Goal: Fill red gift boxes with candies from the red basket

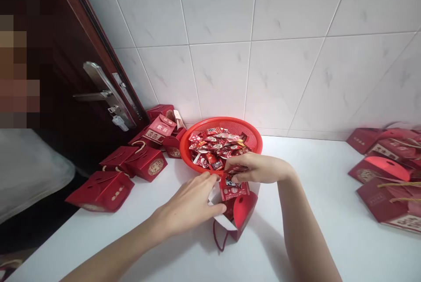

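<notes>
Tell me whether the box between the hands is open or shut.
Open: the box shows its inside, and its rounded red flap is not closed across the opening.

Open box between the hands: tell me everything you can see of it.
The open box looks like card, dark red outside, white inside. A rounded red flap with a small hole stands at its right; a cord loops down at the near end. It sits on the white table before the red basket. The left hand touches its left side; the right hand holds a packet at its opening.
</notes>
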The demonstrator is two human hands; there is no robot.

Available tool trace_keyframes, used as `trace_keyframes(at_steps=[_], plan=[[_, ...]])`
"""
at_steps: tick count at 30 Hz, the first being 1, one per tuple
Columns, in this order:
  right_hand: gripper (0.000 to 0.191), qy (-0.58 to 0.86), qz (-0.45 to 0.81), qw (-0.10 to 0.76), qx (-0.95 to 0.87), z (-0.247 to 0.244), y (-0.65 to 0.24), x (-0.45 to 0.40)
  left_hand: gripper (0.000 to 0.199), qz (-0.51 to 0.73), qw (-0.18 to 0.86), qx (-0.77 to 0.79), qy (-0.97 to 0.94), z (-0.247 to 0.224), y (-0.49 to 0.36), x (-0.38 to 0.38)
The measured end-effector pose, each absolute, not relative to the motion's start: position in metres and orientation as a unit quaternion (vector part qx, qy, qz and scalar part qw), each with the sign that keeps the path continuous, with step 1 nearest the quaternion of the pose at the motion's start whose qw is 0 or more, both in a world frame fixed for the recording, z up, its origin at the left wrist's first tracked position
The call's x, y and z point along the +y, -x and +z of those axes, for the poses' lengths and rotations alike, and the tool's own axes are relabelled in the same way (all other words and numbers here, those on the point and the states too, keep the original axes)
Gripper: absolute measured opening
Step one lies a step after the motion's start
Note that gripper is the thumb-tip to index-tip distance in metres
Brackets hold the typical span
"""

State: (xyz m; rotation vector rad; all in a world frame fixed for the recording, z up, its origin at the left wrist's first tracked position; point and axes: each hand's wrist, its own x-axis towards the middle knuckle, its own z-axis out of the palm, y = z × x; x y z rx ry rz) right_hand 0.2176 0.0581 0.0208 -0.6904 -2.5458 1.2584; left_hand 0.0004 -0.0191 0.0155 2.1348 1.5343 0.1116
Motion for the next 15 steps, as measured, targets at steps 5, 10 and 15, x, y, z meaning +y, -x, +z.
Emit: trace_keyframes(at_steps=[5,10,15], plan=[[0.010,0.226,0.432,0.155,-0.859,0.027,-0.230,0.056,0.022,0.038,0.193,0.577,-0.793,0.016,-0.009,-0.034],[0.011,0.275,0.389,0.225,-0.850,0.033,-0.243,0.051,0.041,0.032,0.101,0.504,-0.857,-0.010,-0.030,-0.051],[0.015,0.284,0.378,0.203,-0.857,0.035,-0.247,0.048,0.035,0.126,-0.027,0.369,-0.920,-0.050,-0.042,-0.061]])
